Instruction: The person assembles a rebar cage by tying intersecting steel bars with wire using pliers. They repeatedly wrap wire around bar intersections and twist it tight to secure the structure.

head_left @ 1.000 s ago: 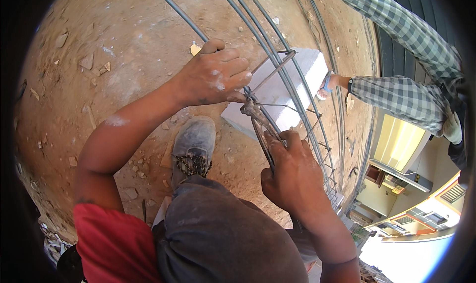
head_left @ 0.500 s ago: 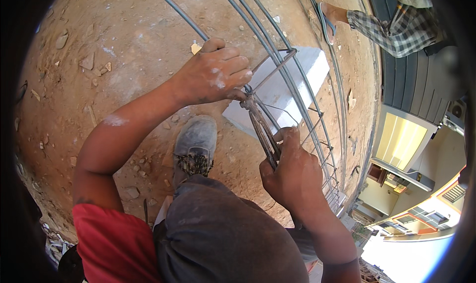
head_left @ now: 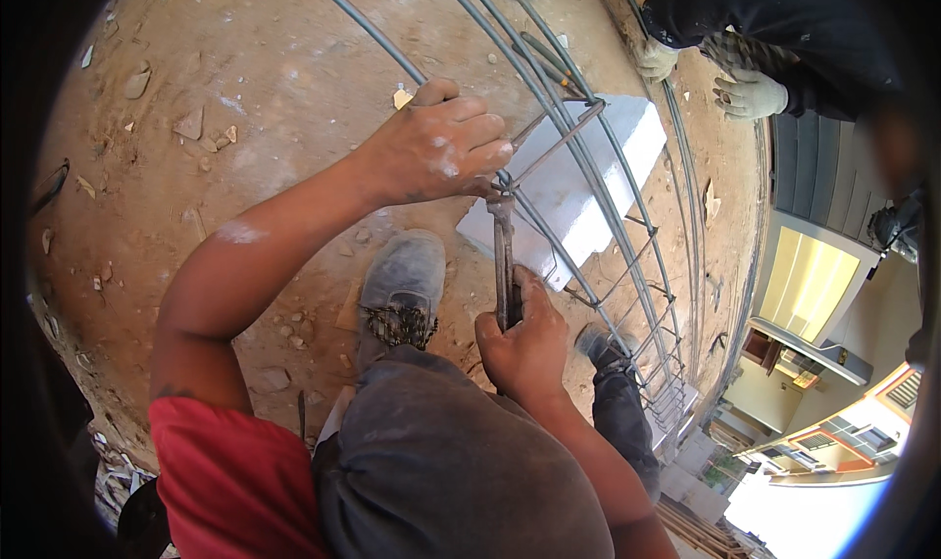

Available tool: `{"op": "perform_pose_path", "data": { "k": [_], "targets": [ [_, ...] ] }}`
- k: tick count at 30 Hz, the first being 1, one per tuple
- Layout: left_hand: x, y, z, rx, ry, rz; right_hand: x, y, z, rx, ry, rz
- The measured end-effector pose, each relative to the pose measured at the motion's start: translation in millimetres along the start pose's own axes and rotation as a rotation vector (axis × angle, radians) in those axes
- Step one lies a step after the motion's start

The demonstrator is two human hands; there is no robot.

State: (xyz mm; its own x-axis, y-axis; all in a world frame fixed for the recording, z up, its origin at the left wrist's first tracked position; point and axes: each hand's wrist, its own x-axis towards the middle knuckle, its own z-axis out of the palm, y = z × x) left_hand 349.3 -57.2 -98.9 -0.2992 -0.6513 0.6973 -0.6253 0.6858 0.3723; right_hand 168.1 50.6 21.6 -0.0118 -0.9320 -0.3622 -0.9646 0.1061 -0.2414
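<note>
My left hand [head_left: 441,152] is closed round a long steel rebar [head_left: 368,28], part of a rebar cage with several bars and thin square stirrups [head_left: 561,145]. Just below those fingers, the jaws of rusty tying pincers [head_left: 503,245] meet the crossing of the bar and a stirrup. My right hand [head_left: 527,339] wraps round the pincers' handles, which lie almost together. What sits between the jaws is too small to make out. The cage runs from the top edge down to the lower right.
A white block [head_left: 622,152] lies under the cage. At the upper right, a co-worker's gloved hands [head_left: 753,95] are near other long bars [head_left: 678,133] on the ground. My boot [head_left: 402,275] stands on dirt with scattered stones [head_left: 189,124]. Buildings [head_left: 814,275] rise at the right.
My right hand has swung left and the pincers' handles have come closer together and more upright. My left hand keeps its hold. A co-worker's gloved hands have come into view at the upper right.
</note>
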Motion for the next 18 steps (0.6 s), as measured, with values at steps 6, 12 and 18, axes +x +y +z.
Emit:
{"op": "perform_pose_path", "data": {
  "k": [6,12,18],
  "targets": [
    [1.6,2.2,2.2,0.023,0.046,-0.011,-4.6,-15.8,-48.2,-0.180,-0.057,-0.068],
    [2.3,3.7,3.3,0.000,0.077,-0.005,-0.9,-28.8,-56.8,-0.233,-0.153,-0.068],
    [2.0,4.4,3.9,-0.007,0.065,-0.009,-6.0,-12.3,-43.0,-0.098,-0.137,-0.049]
  ]
}}
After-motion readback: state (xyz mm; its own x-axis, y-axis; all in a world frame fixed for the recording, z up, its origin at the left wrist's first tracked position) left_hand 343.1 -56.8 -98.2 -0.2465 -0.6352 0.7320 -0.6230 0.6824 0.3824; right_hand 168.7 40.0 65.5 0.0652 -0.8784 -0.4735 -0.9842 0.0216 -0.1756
